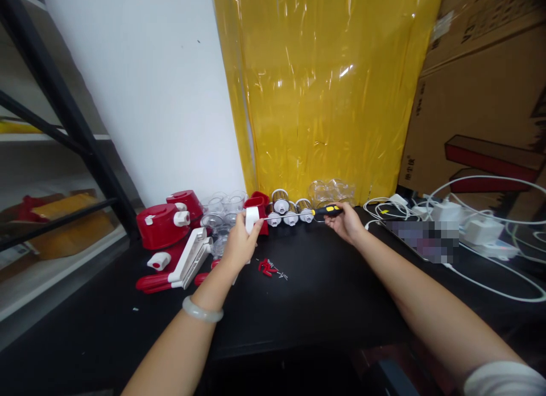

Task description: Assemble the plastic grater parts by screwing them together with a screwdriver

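My left hand (239,243) is closed around a small white plastic part (252,218), held upright above the black table (324,305). My right hand (347,222) grips a screwdriver (326,211) by its black and yellow handle. Its thin shaft runs left, and the tip meets the white part. Small red clips and screws (269,268) lie on the table just in front of my left hand. A pale bangle (202,310) sits on my left wrist.
Red and white plastic housings (164,225) and a white bracket (191,259) lie at the left. Clear cups (224,205), metal-mesh drums (290,208) and a yellow plastic sheet (324,83) are behind. White cables and chargers (473,231) and cardboard boxes (482,100) are at the right. A black shelf frame (63,117) stands left.
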Tool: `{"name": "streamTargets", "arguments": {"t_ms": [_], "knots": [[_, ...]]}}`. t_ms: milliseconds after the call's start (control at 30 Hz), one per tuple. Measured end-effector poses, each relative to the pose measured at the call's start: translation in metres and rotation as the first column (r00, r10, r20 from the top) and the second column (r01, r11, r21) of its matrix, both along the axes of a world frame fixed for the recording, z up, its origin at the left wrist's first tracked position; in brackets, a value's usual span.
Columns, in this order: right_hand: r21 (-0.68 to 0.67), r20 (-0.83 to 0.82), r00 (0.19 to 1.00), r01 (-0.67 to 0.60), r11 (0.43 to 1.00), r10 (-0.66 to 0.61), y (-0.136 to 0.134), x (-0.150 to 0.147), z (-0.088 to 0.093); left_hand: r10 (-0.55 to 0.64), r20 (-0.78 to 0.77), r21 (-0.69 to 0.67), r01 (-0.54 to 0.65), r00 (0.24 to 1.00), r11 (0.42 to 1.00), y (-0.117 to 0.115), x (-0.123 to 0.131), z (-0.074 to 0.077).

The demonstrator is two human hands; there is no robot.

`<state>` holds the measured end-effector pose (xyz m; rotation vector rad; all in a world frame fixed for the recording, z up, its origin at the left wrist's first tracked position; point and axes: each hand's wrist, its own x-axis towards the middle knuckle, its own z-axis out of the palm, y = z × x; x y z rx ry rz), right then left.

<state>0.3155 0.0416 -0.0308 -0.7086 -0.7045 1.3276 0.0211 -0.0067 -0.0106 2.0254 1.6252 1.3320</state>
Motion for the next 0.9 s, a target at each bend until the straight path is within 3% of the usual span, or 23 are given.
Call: {"name": "streamTargets", "arguments": {"t_ms": [233, 633, 900], "knots": [[0.028, -0.011, 0.998, 0.062, 0.998, -0.062, 0.0055, 0.0013, -0.0059, -0.014, -0.017, 0.003, 0.014, 1.0, 1.0, 0.0009, 0.0007, -0.0011], [0.138, 0.176, 0.975, 0.111, 0.984, -0.134, 0.0058, 0.0, -0.0091, -0.014, -0.032, 0.014, 0.014, 0.999, 1.0, 0.0031, -0.0011, -0.0044], [0.214, 0.202, 0.962, 0.141, 0.967, -0.185, 0.0057, 0.0013, -0.008, 0.008, -0.074, 0.018, -0.007, 0.997, 1.0, 0.0036, -0.0019, -0.0027]]}}
